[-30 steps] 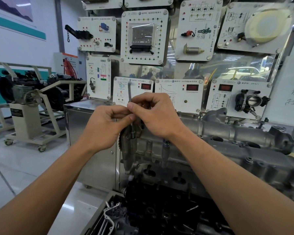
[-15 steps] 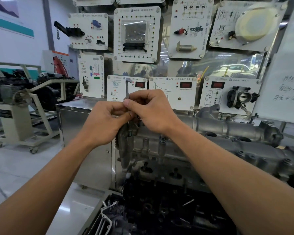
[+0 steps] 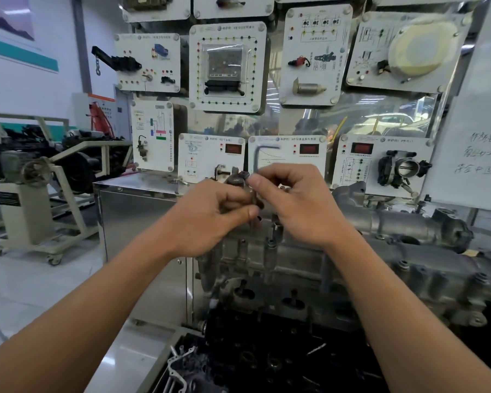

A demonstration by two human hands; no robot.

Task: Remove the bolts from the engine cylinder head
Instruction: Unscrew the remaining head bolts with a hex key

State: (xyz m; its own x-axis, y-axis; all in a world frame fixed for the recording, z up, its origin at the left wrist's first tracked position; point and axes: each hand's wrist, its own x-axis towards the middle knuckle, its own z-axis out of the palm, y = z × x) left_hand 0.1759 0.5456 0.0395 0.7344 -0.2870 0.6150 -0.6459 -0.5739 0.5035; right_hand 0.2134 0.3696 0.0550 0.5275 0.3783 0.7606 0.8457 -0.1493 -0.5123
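Note:
A grey aluminium cylinder head (image 3: 295, 259) lies across the middle and right, with bolt heads (image 3: 271, 243) along its upper edge. An L-shaped hex key (image 3: 258, 158) stands upright over the head's left end, its short arm pointing right. My right hand (image 3: 298, 205) pinches the key's shaft between thumb and fingers. My left hand (image 3: 210, 219) is curled beside it, fingertips closed around the key's lower shaft just above the head. The key's tip and the bolt under it are hidden by my fingers.
A panel of white training boards (image 3: 227, 66) stands right behind the head. A throttle body board (image 3: 400, 168) is at the right. A steel cabinet (image 3: 142, 211) sits at the left, an engine stand (image 3: 34, 199) farther left. A dark tray of parts (image 3: 253, 361) lies below.
The hex key's short arm has swung round and now points right. Both hands stay at the same bolt. The camera has moved closer and tilted a little.

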